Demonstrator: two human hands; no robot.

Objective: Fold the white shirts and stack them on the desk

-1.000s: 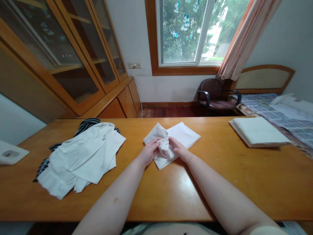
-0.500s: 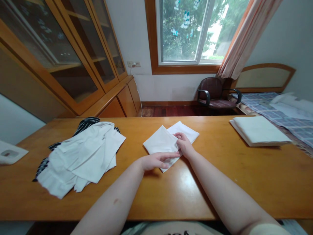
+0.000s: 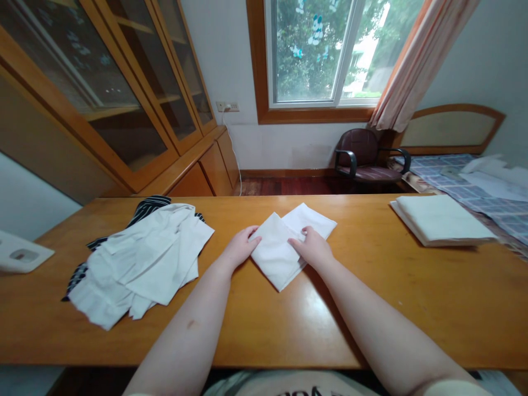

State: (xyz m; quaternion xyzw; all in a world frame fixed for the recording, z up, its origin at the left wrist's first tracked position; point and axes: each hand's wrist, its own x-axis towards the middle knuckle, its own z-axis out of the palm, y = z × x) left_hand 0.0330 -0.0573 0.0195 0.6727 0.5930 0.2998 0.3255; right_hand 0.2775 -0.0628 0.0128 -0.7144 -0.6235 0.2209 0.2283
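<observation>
A folded white cloth (image 3: 277, 258) lies on the wooden table (image 3: 371, 308) in front of me, one flap laid over the other. My left hand (image 3: 239, 247) rests at the cloth's left corner, fingers touching its edge. My right hand (image 3: 314, 247) lies on the cloth's right side, fingers curled and pressing on the fold. Neither hand lifts the cloth.
A loose heap of white cloths (image 3: 140, 264) over a striped garment (image 3: 144, 208) lies at the left. A stack of folded white cloths (image 3: 441, 220) sits at the right. A white device (image 3: 20, 256) is at the far left edge. Behind the table stand a chair (image 3: 365, 159), cabinets and a bed.
A bunched cloth flap held between both hands was laid flat over the cloth. My left hand then slid from the near edge up to the left corner; my right hand stayed on the fold.
</observation>
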